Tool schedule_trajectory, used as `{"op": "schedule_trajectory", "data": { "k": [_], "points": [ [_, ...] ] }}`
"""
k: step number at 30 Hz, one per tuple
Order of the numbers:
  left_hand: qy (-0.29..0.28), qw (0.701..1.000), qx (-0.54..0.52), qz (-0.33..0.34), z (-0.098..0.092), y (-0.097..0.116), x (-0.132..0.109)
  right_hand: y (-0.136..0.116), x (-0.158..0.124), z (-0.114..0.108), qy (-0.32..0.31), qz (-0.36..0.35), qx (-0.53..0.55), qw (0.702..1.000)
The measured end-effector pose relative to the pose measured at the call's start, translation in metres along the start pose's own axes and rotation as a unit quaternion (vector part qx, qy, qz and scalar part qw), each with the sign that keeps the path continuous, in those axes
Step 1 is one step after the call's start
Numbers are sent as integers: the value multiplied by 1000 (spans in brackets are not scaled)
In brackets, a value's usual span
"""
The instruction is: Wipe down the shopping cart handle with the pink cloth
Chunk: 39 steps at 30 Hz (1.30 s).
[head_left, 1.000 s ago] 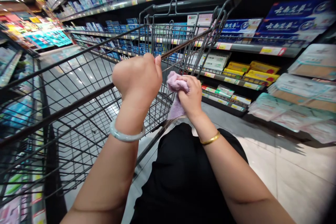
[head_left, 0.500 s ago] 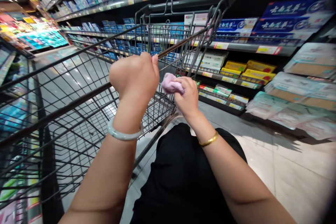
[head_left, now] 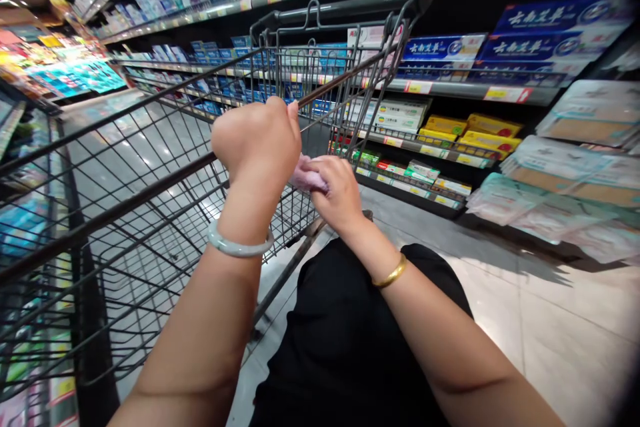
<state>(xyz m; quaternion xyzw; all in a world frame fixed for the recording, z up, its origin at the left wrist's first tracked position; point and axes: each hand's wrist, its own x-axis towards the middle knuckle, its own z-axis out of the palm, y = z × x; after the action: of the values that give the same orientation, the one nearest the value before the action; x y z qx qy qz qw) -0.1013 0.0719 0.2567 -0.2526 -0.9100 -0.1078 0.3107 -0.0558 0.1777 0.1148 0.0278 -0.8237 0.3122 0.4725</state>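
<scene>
- dark metal wire shopping cart (head_left: 150, 190) fills the left side
- left hand (head_left: 257, 140) fisted tight round its top rail, likely steadying it
- crumpled pink cloth (head_left: 305, 180) pressed against the rail, just right of that fist
- right hand (head_left: 340, 192) pinches the cloth, fingers bunched for pressure
- blue cardboard toothpaste boxes (head_left: 540, 40) shelved far right, untouched

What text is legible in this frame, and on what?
"云南白药", likely, somewhat blurred: white characters on the blue boxes, upper right shelf.
Price tags on the shelf edges: too small to read.
Yellow boxes: print blurred, unreadable.
White boxes: print too small to read.
</scene>
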Motion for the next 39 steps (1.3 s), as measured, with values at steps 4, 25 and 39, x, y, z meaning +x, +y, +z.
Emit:
{"op": "schedule_trajectory", "data": {
  "k": [4, 25, 39],
  "points": [
    [-4, 1000, -1, 20, 1, 0, 1, 2, 0, 4, -21, -8, 6, 1000],
    [-10, 996, 92, 17, -27, -45, -36, -2, -4, 9, -8, 5, 19, 1000],
    [30, 994, 106, 27, -21, -45, -35, 0, -6, -2, -67, -3, 2, 998]
  ]
}}
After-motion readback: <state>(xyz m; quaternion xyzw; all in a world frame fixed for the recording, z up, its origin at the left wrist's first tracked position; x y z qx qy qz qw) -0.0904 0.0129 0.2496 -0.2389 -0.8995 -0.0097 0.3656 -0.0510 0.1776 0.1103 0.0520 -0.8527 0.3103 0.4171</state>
